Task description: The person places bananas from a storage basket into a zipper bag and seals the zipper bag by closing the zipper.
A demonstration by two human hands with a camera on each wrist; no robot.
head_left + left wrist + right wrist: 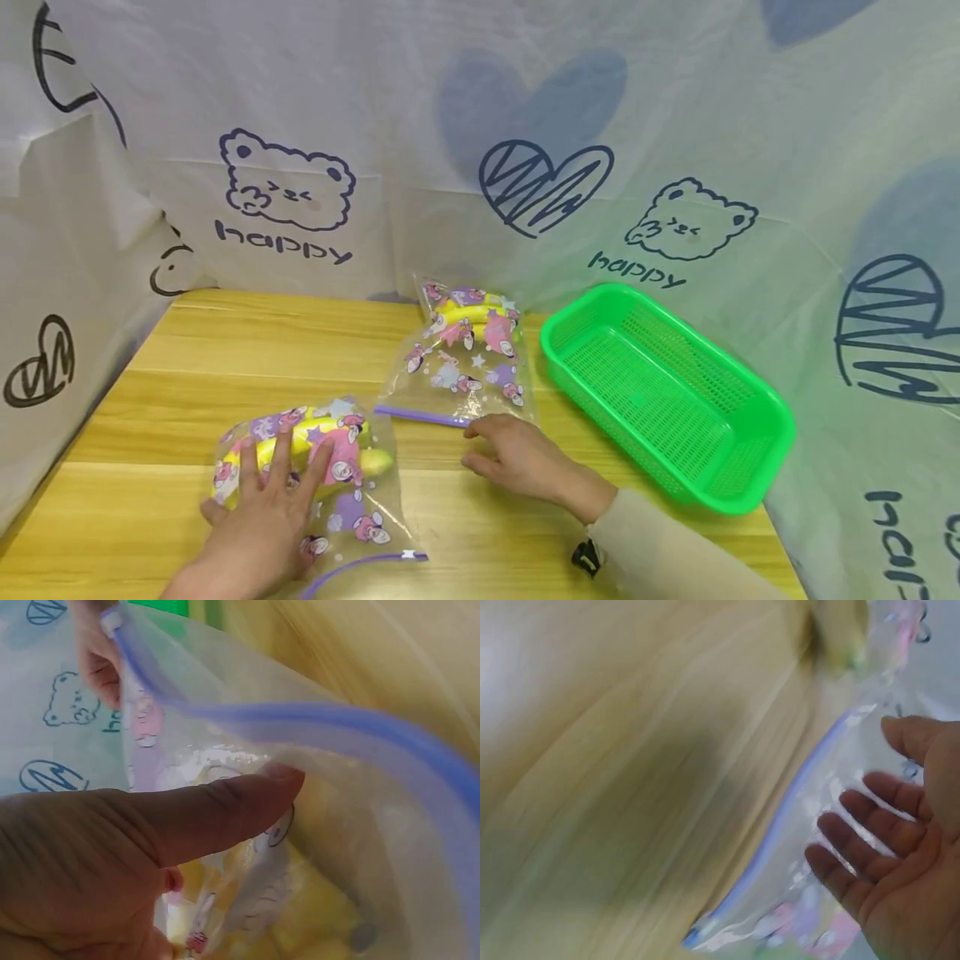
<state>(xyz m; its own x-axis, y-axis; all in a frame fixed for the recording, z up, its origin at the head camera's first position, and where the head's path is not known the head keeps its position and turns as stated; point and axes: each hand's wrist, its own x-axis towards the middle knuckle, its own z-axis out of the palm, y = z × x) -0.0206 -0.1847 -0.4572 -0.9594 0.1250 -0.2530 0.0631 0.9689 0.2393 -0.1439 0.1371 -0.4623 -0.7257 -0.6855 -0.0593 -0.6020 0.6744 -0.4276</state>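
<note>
My left hand (262, 521) rests with spread fingers on a clear zip bag (386, 500) printed with pink and purple cartoon figures. Yellow bananas (377, 461) lie inside it. In the left wrist view the thumb (225, 814) lies straight across the plastic, below the purple zip strip (300, 714). A second printed zip bag (457, 379), with yellow bananas (472, 314) at its far end, lies farther back. Beside its purple zip edge is my right hand (521, 458), fingers loosely bent and holding nothing. The right wrist view shows that palm (915, 900) over the bag; contact cannot be told.
A green perforated plastic basket (615, 421) stands at the right of the wooden table (247, 337), with nothing in it. White cloth (420, 225) with bears and hearts hangs behind and along the sides. A black band (587, 558) is on my right wrist.
</note>
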